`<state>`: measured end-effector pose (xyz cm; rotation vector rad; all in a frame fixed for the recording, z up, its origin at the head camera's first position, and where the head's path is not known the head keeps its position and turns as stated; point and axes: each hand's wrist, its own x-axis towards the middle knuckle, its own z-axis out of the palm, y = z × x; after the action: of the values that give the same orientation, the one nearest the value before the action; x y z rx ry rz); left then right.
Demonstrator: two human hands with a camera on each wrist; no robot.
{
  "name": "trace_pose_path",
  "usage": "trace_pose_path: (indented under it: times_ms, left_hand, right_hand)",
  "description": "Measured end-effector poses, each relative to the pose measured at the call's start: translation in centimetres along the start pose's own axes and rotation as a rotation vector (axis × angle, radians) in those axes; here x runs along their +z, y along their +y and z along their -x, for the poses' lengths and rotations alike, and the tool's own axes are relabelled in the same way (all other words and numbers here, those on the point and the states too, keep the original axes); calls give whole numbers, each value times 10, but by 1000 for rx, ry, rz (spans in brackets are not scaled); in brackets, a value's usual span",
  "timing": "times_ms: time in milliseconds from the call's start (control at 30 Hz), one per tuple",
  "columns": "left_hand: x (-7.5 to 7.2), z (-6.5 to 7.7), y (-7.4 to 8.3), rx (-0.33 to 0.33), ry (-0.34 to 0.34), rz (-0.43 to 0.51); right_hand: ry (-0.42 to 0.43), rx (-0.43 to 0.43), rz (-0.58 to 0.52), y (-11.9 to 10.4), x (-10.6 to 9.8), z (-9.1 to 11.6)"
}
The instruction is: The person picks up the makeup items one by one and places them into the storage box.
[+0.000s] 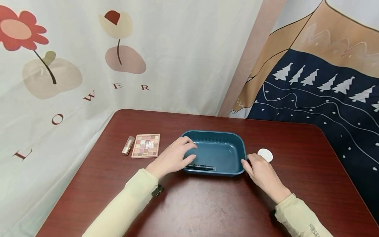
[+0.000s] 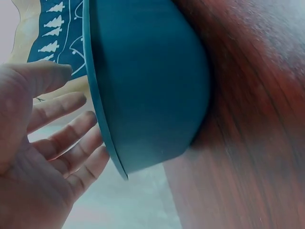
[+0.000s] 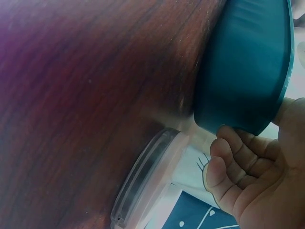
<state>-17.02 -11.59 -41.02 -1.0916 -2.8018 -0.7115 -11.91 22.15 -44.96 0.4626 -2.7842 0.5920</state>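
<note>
I'd call this the steadying-the-tub step: the teal plastic tub (image 1: 216,151) sits mid-surface (image 1: 207,204), my right fingers (image 1: 256,161) pinch its rim, and my left fingers (image 1: 184,142) are loose, gripping nothing, so shifting it probably calls for those curling on too. Count-wise: one tub, one black pen (image 1: 201,167) inside, one eyeshadow palette (image 1: 146,145) and one lipstick (image 1: 128,145) left of it, one round white container (image 1: 265,155) right.

We observe teal plastic basin (image 1: 219,151): rectangular, rounded corners, glossy floor, thin projecting rim. We find basin upright, open side up, long side crosswise on table (image 1: 207,204). Inside, we note slim black pen-shaped stick (image 1: 201,167), lighter right end, lying along near wall, roughly parallel to it.
</note>
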Motion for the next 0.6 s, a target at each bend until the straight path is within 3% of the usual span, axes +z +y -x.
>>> trace_pose_path:
  times_ms: [600]
  left_hand:
    - [-8,35,-31,-104,131,23]
  right_hand:
    - [13,-9,2,0,0,0]
